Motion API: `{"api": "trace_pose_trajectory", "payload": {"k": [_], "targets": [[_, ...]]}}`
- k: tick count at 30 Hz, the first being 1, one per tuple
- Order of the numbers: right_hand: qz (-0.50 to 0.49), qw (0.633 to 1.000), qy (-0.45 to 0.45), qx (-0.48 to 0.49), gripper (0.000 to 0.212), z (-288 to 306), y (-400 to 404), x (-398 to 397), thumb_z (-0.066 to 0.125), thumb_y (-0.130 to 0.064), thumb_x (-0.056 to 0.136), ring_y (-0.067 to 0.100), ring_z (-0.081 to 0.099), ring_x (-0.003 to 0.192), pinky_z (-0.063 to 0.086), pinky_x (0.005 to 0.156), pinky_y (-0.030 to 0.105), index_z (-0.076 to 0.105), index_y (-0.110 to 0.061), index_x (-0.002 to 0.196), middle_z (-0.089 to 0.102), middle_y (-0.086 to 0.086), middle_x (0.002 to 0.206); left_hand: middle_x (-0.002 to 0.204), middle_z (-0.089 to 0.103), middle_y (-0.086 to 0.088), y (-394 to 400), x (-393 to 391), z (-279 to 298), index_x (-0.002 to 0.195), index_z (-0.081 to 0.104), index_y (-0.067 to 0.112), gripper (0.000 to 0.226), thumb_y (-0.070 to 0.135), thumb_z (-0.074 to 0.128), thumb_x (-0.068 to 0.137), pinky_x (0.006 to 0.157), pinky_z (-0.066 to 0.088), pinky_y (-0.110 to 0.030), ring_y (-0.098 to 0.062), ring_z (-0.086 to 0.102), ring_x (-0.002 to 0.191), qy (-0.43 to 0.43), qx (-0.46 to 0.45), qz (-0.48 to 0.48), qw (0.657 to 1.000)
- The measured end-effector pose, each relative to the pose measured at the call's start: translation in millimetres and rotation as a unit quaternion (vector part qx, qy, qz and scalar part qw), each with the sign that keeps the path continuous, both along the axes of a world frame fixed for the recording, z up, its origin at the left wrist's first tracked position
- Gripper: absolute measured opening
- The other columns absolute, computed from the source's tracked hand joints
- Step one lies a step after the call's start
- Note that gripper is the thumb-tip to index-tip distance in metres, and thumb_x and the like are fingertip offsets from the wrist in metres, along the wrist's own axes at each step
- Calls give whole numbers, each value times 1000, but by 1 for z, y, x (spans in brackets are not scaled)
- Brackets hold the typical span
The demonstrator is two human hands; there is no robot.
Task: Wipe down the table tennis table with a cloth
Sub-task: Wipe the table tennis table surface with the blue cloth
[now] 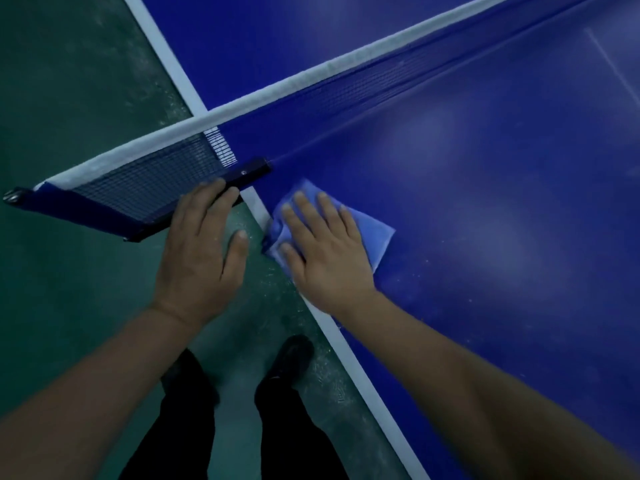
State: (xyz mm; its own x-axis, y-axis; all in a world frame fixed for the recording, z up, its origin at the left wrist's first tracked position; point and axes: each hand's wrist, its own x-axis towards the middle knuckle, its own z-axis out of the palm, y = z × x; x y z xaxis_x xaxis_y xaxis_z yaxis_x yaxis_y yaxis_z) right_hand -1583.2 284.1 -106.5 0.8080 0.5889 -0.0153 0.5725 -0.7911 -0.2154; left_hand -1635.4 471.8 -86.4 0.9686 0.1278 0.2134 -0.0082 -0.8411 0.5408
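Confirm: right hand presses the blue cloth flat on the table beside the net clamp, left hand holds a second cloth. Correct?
Not quite. The head view shows the left hand holding no cloth; its fingers rest on the net clamp. The right hand does press the blue cloth flat on the table.

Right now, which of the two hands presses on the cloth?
The right hand, flat on the blue cloth; the left hand touches the net bracket.

Obstacle: net (311, 95), stretched just beyond the hands, barring passage to the far half
Obstacle: net bracket (138, 213), overhanging the tabletop (502, 237) edge, touched by the left hand (201, 258) fingertips
Free: wide blue surface right of the right hand (325, 251), bare to the frame edge
Free: floor (69, 271) space below and left of the left hand
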Motion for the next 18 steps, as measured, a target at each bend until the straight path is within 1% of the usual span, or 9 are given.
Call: {"api": "trace_pose_trajectory", "payload": {"k": [2, 4, 7, 9, 11, 12, 13, 16, 18], "targets": [[55, 998, -7, 8, 55, 0, -30, 10, 32, -47, 104, 28, 26, 149, 19, 122, 49, 42, -19, 150, 36, 4, 159, 143, 46, -21, -5, 14, 7, 137, 49, -4, 47, 18, 46, 96, 115, 28, -51, -34, 39, 134, -29, -4, -28, 999], [15, 999, -29, 7, 53, 1, -79, 43, 40, -41, 101, 37, 42, 140, 29, 115, 53, 49, -12, 144, 46, 13, 151, 142, 47, -20, -15, 32, 10, 136, 50, -5, 45, 18, 46, 97, 118, 28, -42, -32, 42, 133, -37, -8, -68, 997], [-233, 971, -54, -13, 53, 8, -171, 110, 43, -34, 100, 44, 46, 132, 32, 114, 53, 51, -1, 141, 49, 23, 145, 144, 47, -20, -37, 54, 8, 136, 52, -5, 45, 17, 47, 97, 118, 28, -46, -35, 44, 134, -5, 4, -147, 989], [-405, 914, -17, -12, 58, 15, -214, 138, 33, -40, 103, 39, 33, 143, 22, 119, 51, 38, -7, 150, 36, 16, 156, 145, 46, -21, -47, 65, 4, 136, 52, -6, 44, 13, 50, 96, 117, 28, -51, -37, 43, 136, 24, 25, -193, 981], [-493, 870, 2, -9, 59, 16, -205, 138, 28, -43, 104, 33, 21, 149, 16, 121, 50, 28, -14, 155, 24, 9, 163, 146, 46, -22, -49, 76, 0, 137, 51, -7, 45, 13, 50, 96, 117, 27, -54, -39, 41, 138, 45, 48, -217, 974], [-482, 876, 1, -14, 58, 15, -186, 129, 29, -42, 104, 32, 21, 149, 16, 121, 50, 28, -14, 155, 24, 9, 163, 146, 45, -23, -49, 82, -1, 137, 50, -7, 45, 14, 48, 97, 118, 25, -54, -39, 40, 138, 49, 55, -218, 973], [-434, 901, -8, -13, 57, 11, -165, 114, 31, -41, 105, 33, 23, 148, 17, 120, 50, 31, -12, 154, 27, 10, 162, 147, 45, -23, -49, 87, -3, 138, 49, -6, 47, 17, 45, 98, 118, 24, -53, -39, 38, 139, 52, 60, -218, 973], [-176, 984, -2, -19, 55, 2, -108, 40, 31, -44, 104, 31, 27, 148, 19, 120, 50, 39, -18, 152, 33, 6, 160, 152, 39, -21, -52, 98, -7, 142, 45, -4, 52, 26, 37, 100, 120, 21, -53, -37, 32, 144, 60, 77, -240, 966], [-72, 997, 17, -19, 56, 3, -117, 18, 30, -48, 103, 28, 26, 149, 17, 121, 49, 41, -21, 151, 34, 2, 160, 158, 29, -17, -55, 102, -12, 147, 42, 2, 53, 28, 34, 101, 120, 17, -54, -35, 21, 149, 55, 105, -283, 952]]}}
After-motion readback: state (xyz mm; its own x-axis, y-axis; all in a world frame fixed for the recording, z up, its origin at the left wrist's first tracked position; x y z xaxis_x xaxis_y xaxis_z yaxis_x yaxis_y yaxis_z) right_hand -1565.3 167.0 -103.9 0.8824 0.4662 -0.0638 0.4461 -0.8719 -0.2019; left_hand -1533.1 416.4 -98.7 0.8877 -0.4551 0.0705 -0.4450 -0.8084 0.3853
